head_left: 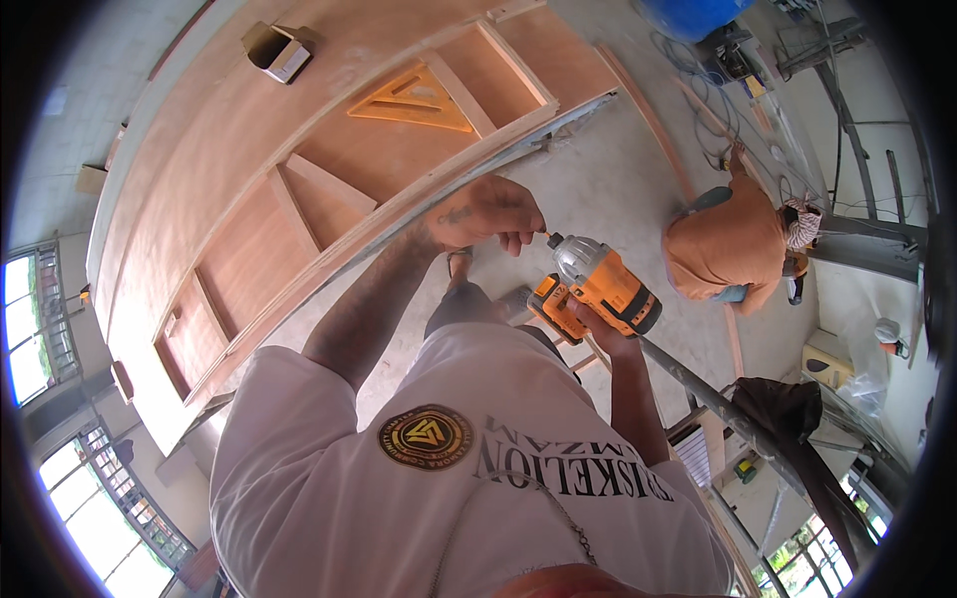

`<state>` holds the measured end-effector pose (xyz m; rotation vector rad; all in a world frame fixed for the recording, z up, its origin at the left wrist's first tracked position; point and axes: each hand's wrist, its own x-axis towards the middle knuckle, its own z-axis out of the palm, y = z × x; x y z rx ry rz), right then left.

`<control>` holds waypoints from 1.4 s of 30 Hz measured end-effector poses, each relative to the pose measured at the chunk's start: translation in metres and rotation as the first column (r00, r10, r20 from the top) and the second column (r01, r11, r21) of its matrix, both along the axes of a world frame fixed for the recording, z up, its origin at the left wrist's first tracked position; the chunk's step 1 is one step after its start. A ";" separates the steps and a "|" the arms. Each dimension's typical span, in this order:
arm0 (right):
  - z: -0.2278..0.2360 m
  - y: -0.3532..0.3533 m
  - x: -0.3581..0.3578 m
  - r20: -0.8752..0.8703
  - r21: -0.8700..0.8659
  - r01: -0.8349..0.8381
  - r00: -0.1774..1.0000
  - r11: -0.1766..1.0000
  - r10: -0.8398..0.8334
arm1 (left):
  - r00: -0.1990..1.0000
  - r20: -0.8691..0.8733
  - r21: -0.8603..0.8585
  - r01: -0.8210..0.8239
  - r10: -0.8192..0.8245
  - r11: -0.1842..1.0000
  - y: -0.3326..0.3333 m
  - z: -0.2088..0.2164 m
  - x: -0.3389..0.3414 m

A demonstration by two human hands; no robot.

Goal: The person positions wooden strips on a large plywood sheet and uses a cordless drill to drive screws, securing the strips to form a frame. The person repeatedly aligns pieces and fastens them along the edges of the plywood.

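My right hand (610, 334) grips an orange and black cordless impact driver (616, 291) by its handle. The tool's silver nose points toward my left hand (488, 214). There the fingers are curled in a pinch right at the small bit (550, 237) sticking out of the chuck; what lies between the fingertips is too small to make out. The battery (555, 307) sits at the foot of the handle, facing left. Behind my left forearm lies a large plywood panel (359, 159) with wooden battens framing it.
A triangular yellow wooden piece (414, 103) and an open small carton (277, 54) lie on the panel. To the right a person in an orange shirt (726, 244) bends low on the concrete floor (598, 169), near loose cables (703, 90). A long metal pipe (713, 399) slants past my right arm.
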<state>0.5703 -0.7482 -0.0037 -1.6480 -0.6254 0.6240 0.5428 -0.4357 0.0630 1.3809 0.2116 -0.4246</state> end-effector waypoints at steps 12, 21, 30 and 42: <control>0.003 0.040 -0.004 -0.451 0.338 0.219 0.891 0.915 -0.047 | 0.744 -0.119 -0.503 -0.616 0.657 0.607 -0.077 0.003 -0.002; 0.020 0.089 -0.008 -0.605 0.499 0.319 0.794 0.806 0.060 | 0.794 0.124 -0.244 -0.557 0.595 0.794 -0.043 0.035 -0.002; 0.032 0.164 0.000 -0.643 0.517 0.301 0.755 0.801 0.131 | 0.822 0.137 -0.279 -0.503 0.553 0.818 0.036 0.037 -0.002; 0.021 0.214 0.000 -0.629 0.514 0.326 0.772 0.794 0.090 | 0.862 0.507 0.764 -0.440 -0.018 0.472 0.189 -0.076 0.001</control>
